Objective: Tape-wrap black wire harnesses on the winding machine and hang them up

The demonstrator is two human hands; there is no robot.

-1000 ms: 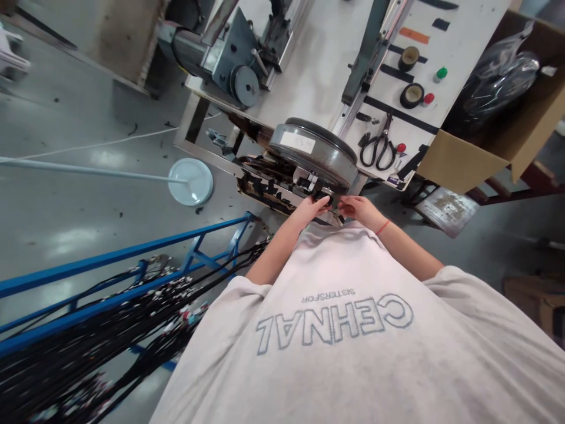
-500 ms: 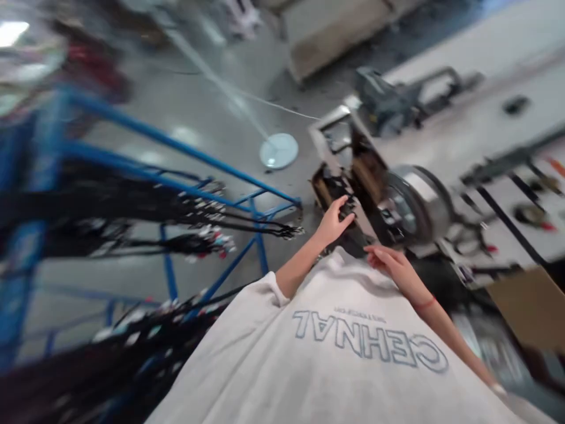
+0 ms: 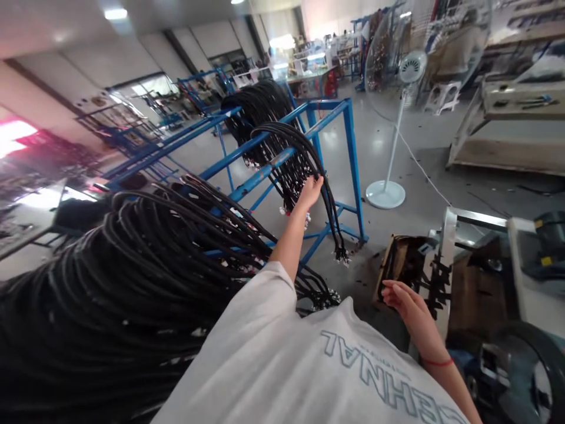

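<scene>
My left hand (image 3: 311, 192) reaches out to the blue rack, its fingers closed round a few black cables (image 3: 329, 203). These loop over the rack's rail and hang down with small connectors at their lower ends. Behind them a thick bundle of black cables (image 3: 260, 106) drapes over the same rack (image 3: 348, 135). My right hand (image 3: 408, 303) is held in front of my body, beside the metal-framed machine (image 3: 448, 247). Its fingers are loosely stretched, and I see nothing in them.
A large mass of black cables (image 3: 132, 282) fills the left side close to me. A white standing fan (image 3: 386, 194) rests on the floor ahead, its cord trailing. An open brown box (image 3: 392, 265) is by the machine. A wooden-shelved bench (image 3: 507, 135) stands further right.
My view has swung from the machine to the rack on the left. My left hand has left the machine and now grips hanging cables. My right hand has come away from the machine part.
</scene>
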